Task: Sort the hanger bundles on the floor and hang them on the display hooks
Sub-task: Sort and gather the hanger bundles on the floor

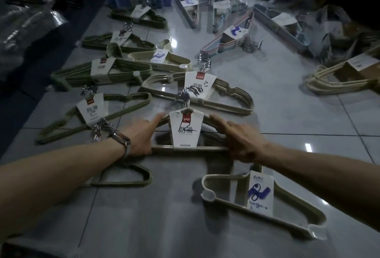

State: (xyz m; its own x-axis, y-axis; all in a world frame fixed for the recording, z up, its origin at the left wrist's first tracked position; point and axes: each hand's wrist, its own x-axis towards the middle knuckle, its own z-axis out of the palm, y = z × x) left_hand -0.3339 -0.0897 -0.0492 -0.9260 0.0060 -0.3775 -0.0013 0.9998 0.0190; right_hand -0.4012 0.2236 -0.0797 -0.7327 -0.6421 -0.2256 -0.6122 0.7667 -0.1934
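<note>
Two grips, left hand (141, 137) and right hand (238, 141), clasp the ends of one hanger bundle (164, 148) (one white label (186, 132)).

Your left hand (141, 137) and right hand (240, 141) grip the two ends of a green hanger bundle (186, 132) at frame centre. Other bundles (102, 72) lie on the tiled floor (164, 216) across the upper half, and a cream bundle (261, 193) lies lower right.

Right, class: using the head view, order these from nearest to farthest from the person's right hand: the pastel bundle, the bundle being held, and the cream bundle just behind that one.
1. The held bundle: centre, touching the right hand.
2. The cream bundle: just behind it, centre.
3. The pastel bundle: farther back, slightly right.
</note>
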